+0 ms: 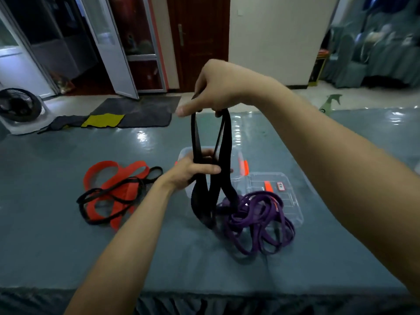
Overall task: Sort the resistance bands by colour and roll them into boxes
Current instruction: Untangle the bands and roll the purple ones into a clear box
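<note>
Right hand [218, 87] grasps black bands [225, 137] at top; left hand [195, 170] clutches them lower. Purple bands [256, 219] right, red bands [106, 189] left.

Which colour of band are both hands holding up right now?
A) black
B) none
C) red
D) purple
A: the right hand pinches the top of the black bands and the left hand grips them lower down, while the red bands and purple bands lie on the table.
</note>
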Demonstrator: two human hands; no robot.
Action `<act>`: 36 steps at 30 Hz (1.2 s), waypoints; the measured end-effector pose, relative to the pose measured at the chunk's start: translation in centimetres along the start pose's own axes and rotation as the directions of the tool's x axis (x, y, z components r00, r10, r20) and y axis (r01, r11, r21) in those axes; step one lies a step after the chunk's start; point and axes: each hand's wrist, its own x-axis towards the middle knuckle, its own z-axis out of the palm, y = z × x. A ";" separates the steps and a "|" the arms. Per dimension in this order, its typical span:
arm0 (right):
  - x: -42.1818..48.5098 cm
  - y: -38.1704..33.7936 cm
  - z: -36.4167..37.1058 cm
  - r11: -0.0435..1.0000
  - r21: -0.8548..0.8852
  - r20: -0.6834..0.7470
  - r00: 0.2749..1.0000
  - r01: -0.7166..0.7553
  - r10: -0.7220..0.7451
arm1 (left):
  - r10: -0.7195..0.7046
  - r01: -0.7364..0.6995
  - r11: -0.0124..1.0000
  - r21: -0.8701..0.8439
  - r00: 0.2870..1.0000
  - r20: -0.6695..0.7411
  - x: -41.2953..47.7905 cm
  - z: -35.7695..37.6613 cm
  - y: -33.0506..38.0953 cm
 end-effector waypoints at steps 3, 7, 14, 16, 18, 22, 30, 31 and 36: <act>-2.4 3.8 -3.7 0.979 0.189 -0.176 0.977 -0.083 0.117 | -0.076 0.081 0.996 -0.033 0.989 0.126 2.8 2.9 0.0; -7.1 10.3 -8.2 0.923 0.352 -0.299 0.915 -0.156 0.269 | -0.150 0.153 0.988 0.009 0.959 0.239 6.8 7.4 -0.6; -15.3 26.8 -13.0 0.839 0.481 -0.283 0.860 -0.254 0.424 | -0.261 0.190 0.946 0.264 0.927 0.270 15.1 16.1 -2.1; -17.9 33.8 -13.3 0.802 0.537 -0.267 0.849 -0.262 0.456 | -0.311 0.236 0.938 0.255 0.897 0.314 17.3 18.5 -3.1; -21.1 41.0 -12.7 0.727 0.629 -0.223 0.831 -0.277 0.510 | -0.401 0.302 0.897 0.323 0.863 0.307 19.2 21.4 -3.8; -30.3 54.2 -8.8 0.561 0.735 -0.090 0.766 -0.380 0.636 | -0.622 0.362 0.730 0.580 0.704 0.343 24.1 28.3 -4.9; -46.4 64.4 4.7 0.220 0.827 0.115 0.539 -0.518 0.834 | -0.502 0.499 0.865 0.055 0.856 0.127 33.6 45.6 -13.1; -47.5 64.3 6.4 0.219 0.803 0.136 0.527 -0.555 0.839 | -0.510 0.512 0.859 0.001 0.854 0.100 34.9 47.9 -14.1; -49.3 65.0 9.2 0.235 0.843 -0.047 0.368 -0.484 0.928 | -0.474 0.457 0.859 -0.232 0.880 -0.022 40.6 55.2 -17.5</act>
